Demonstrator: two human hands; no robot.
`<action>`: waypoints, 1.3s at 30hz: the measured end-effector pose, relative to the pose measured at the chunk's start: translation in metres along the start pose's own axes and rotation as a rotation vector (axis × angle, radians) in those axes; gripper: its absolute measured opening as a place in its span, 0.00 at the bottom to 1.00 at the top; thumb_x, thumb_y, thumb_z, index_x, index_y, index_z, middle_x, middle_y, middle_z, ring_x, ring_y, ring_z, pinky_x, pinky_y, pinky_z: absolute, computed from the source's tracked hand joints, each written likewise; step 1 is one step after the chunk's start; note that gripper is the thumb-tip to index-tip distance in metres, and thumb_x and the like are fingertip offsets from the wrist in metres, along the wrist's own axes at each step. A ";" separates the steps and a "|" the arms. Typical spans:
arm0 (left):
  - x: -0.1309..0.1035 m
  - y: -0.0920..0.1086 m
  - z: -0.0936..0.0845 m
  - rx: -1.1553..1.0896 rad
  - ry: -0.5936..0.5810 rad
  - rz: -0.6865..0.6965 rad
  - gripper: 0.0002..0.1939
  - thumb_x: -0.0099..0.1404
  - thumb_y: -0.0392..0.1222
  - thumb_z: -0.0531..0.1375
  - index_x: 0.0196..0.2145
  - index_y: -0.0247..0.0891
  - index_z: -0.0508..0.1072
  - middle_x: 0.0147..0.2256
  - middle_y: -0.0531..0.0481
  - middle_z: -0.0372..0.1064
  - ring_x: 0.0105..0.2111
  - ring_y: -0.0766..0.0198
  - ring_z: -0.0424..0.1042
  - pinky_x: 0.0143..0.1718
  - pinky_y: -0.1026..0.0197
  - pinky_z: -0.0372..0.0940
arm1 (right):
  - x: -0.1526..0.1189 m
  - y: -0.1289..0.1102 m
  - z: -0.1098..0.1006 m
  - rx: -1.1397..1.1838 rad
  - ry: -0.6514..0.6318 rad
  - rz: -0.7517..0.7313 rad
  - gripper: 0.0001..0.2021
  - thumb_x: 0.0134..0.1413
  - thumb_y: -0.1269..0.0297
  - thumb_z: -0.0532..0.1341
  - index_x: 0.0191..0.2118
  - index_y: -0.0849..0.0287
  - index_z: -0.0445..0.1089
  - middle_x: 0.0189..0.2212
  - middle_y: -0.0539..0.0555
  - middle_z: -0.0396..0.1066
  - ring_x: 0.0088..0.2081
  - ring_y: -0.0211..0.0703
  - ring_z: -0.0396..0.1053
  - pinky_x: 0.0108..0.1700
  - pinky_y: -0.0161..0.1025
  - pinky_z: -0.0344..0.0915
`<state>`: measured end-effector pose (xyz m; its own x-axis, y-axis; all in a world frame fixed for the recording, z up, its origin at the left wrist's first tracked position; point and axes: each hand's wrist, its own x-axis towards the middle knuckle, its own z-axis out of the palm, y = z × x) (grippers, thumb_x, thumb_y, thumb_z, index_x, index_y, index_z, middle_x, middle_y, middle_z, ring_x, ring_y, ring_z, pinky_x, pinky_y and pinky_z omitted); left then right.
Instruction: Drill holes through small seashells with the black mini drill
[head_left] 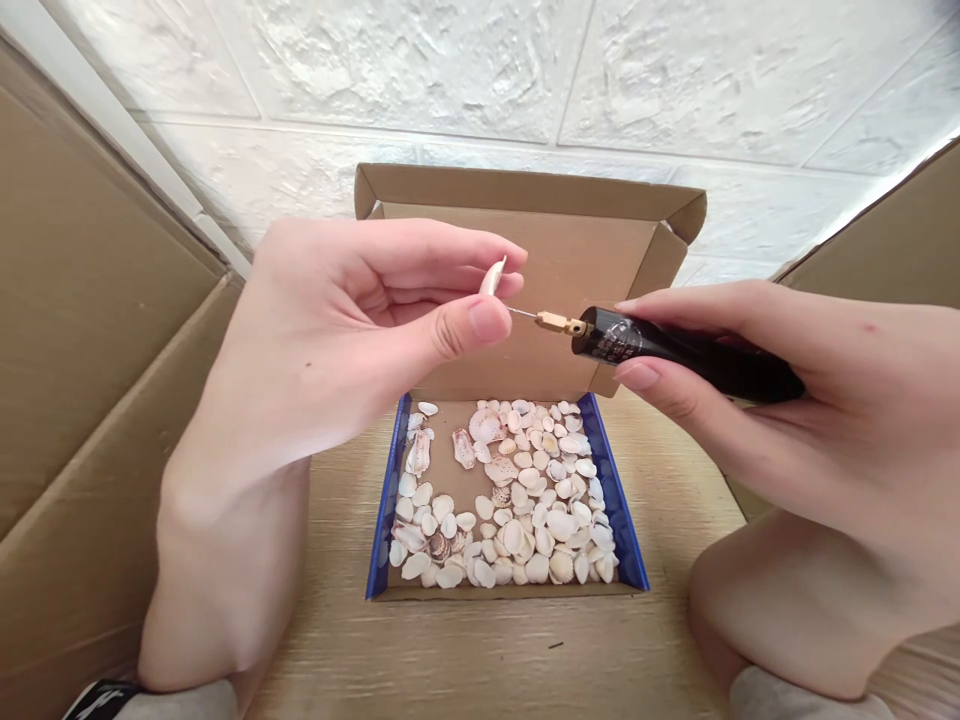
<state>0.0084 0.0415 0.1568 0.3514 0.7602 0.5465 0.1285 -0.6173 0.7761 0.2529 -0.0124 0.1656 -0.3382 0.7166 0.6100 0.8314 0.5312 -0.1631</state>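
Between thumb and fingertips, my left hand (pixel 375 330) pinches a small white shell (pixel 493 277), seen nearly edge-on. My right hand (pixel 780 400) is wrapped round a black handheld drill (pixel 675 350) with a brass chuck (pixel 559 322). The drill's thin bit (pixel 523 312) points left, and its tip ends by my left thumb and the shell; whether it touches the shell is hidden. Below both hands lies an open blue-edged cardboard box (pixel 621 510) holding several white and pinkish shells (pixel 536 500), with its brown lid (pixel 585 240) raised behind.
Cardboard panels stand at the left (pixel 90 300) and right (pixel 885 230). A white textured wall (pixel 450 60) rises behind the lid. A small dark sliver (pixel 556 645) lies on the wooden table (pixel 450 665) in front of the box.
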 end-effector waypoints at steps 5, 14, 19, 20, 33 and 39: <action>0.000 -0.002 0.000 0.030 -0.015 0.037 0.13 0.59 0.38 0.69 0.42 0.49 0.81 0.41 0.59 0.79 0.41 0.52 0.81 0.41 0.51 0.82 | 0.000 -0.001 0.000 -0.002 0.002 0.008 0.09 0.60 0.57 0.63 0.43 0.53 0.75 0.34 0.49 0.80 0.30 0.40 0.76 0.29 0.38 0.69; -0.001 0.004 0.004 -0.003 0.028 -0.027 0.11 0.59 0.36 0.69 0.41 0.44 0.82 0.40 0.55 0.79 0.41 0.48 0.81 0.44 0.46 0.80 | 0.001 0.001 -0.001 0.018 0.012 -0.005 0.09 0.60 0.56 0.63 0.41 0.54 0.75 0.33 0.48 0.80 0.27 0.36 0.74 0.28 0.37 0.67; -0.003 0.005 0.006 -0.046 0.066 -0.060 0.12 0.58 0.35 0.69 0.40 0.46 0.81 0.39 0.58 0.79 0.49 0.44 0.77 0.51 0.41 0.77 | 0.001 0.000 0.000 0.011 0.006 0.019 0.08 0.59 0.58 0.65 0.41 0.53 0.75 0.34 0.47 0.80 0.29 0.39 0.76 0.29 0.37 0.67; -0.002 0.004 0.005 -0.045 0.048 -0.055 0.12 0.58 0.36 0.70 0.40 0.46 0.81 0.39 0.58 0.79 0.49 0.45 0.78 0.50 0.43 0.78 | 0.001 0.000 0.000 0.015 0.005 0.020 0.08 0.59 0.57 0.64 0.41 0.54 0.75 0.34 0.48 0.80 0.29 0.39 0.76 0.28 0.37 0.67; 0.000 0.000 0.003 0.003 0.005 0.010 0.12 0.59 0.35 0.69 0.41 0.47 0.81 0.40 0.59 0.79 0.41 0.52 0.81 0.43 0.51 0.81 | 0.001 0.000 -0.001 -0.004 -0.002 -0.004 0.09 0.61 0.56 0.63 0.42 0.53 0.75 0.33 0.49 0.79 0.28 0.40 0.75 0.28 0.39 0.68; 0.001 -0.002 0.001 0.013 -0.002 0.020 0.12 0.60 0.36 0.69 0.42 0.45 0.81 0.41 0.56 0.79 0.41 0.52 0.81 0.42 0.48 0.81 | 0.001 0.001 0.000 0.003 -0.005 0.001 0.07 0.59 0.59 0.64 0.41 0.53 0.75 0.32 0.48 0.79 0.27 0.41 0.75 0.27 0.40 0.66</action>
<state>0.0095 0.0431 0.1552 0.3562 0.7469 0.5615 0.1331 -0.6353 0.7607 0.2533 -0.0113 0.1665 -0.3400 0.7194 0.6057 0.8305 0.5319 -0.1655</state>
